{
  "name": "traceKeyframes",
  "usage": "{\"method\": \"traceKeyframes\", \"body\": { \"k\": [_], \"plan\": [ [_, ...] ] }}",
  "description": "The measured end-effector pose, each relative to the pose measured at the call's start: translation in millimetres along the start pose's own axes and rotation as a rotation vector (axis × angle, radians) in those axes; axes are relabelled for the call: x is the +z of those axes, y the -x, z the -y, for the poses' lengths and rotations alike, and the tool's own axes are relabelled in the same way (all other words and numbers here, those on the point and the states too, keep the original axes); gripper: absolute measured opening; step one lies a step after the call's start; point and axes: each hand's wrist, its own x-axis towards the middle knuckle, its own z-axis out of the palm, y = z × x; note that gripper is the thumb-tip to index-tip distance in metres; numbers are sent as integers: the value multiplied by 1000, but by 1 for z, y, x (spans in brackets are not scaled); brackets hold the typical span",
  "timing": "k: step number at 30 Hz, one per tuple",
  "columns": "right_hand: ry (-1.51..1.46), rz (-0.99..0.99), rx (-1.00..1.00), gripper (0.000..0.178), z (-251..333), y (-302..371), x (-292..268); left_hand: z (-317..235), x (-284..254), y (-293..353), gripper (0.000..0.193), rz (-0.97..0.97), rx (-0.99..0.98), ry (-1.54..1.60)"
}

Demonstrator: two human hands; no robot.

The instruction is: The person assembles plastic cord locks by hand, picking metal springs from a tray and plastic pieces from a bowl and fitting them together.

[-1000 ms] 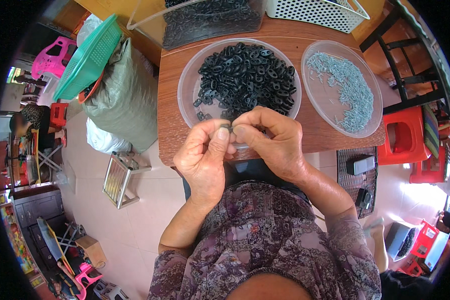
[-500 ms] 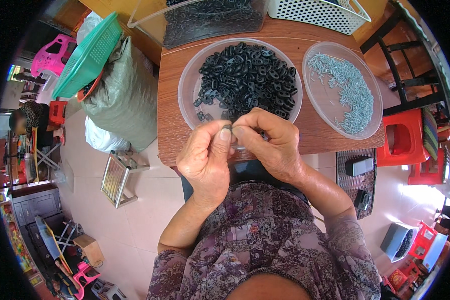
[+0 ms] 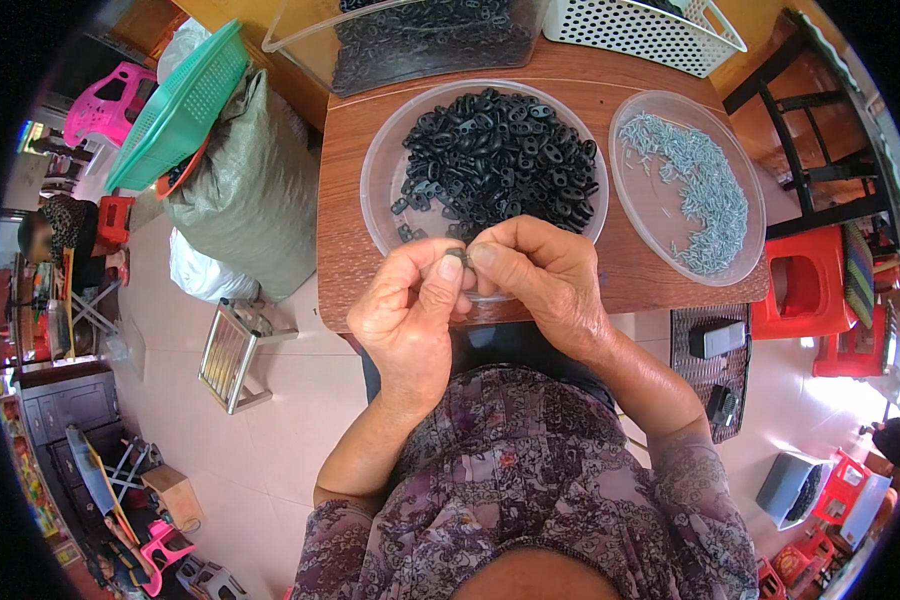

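Note:
My left hand pinches a small black plastic piece between thumb and fingers, over the table's near edge. Against the piece's right side, my right hand has its thumb and forefinger pressed together; whatever lies between them is too small and covered to make out. Just beyond both hands sits a round clear tub heaped with black plastic pieces, many of them oval with two holes. To its right, a clear round lid carries a curved spread of small silvery-blue screws.
A clear bin of black parts and a white perforated basket stand at the table's far side. Left are a full sack, a green basket and a metal-framed stool. Red stools stand right.
My right thumb and forefinger have shifted slightly at the black piece, which shows a little more between the hands. The whole view has drifted a bit; the tub and lid stay put on the table.

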Motion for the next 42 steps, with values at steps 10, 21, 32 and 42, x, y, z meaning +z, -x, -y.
{"method": "traceKeyframes", "body": {
  "k": [10,21,32,42],
  "plan": [
    [338,-104,-326,8,-15,-2,6,4,3,1,9,1,125,-168],
    [483,-123,-510,3,-15,-8,9,6,0,-6,7,-43,5,33],
    [628,-8,-653,3,-19,-16,-1,9,1,-4,7,-34,38,-16],
    [188,-81,-242,3,-11,-10,2,5,-1,-9,7,-3,-40,103]
  ]
}}
